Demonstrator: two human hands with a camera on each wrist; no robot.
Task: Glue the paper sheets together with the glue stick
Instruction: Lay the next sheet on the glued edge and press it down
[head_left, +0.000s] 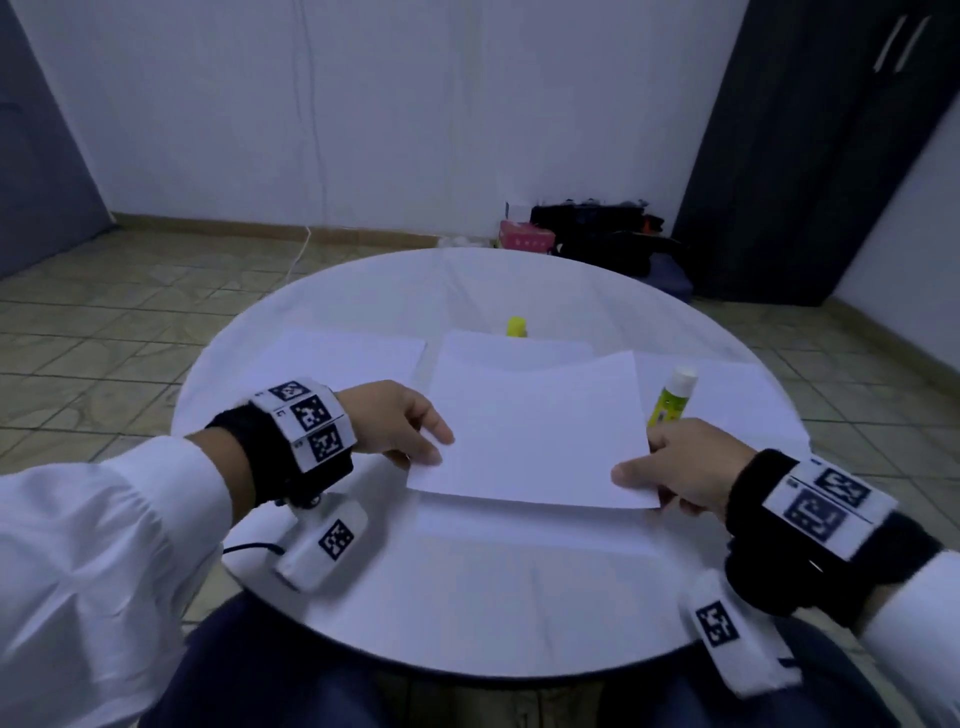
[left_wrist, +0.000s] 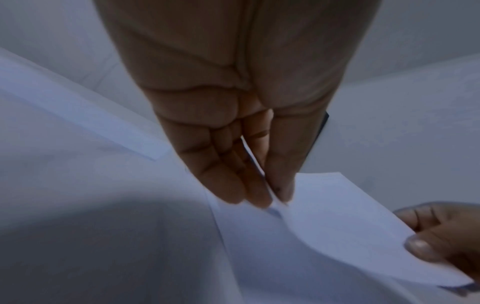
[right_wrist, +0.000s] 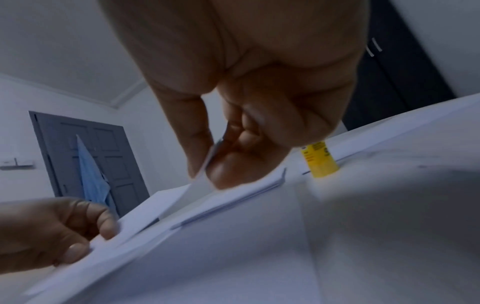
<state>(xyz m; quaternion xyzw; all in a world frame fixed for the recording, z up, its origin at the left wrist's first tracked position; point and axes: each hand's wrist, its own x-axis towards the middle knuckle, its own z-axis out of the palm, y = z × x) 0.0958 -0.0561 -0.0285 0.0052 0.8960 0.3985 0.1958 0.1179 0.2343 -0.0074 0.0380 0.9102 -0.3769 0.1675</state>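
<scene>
White sheet (head_left: 535, 431) held just above another sheet (head_left: 519, 525) at the round table's (head_left: 467, 623) centre, its near corners pinched by left hand (head_left: 400, 421) and right hand (head_left: 685, 462); uncapped glue stick (head_left: 670, 397) stands beside it.

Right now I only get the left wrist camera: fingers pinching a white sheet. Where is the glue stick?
Observer: The glue stick is on the round table, just beyond the right hand, which pinches the held sheet rather than the stick.
Visitor: Is it capped?
Observer: Its top end is white. A small yellow piece, possibly its cap, sits at the table's far side.
Visitor: Any paper over there?
Observer: Yes, another sheet lies at the table's right side, by the glue stick.
</scene>
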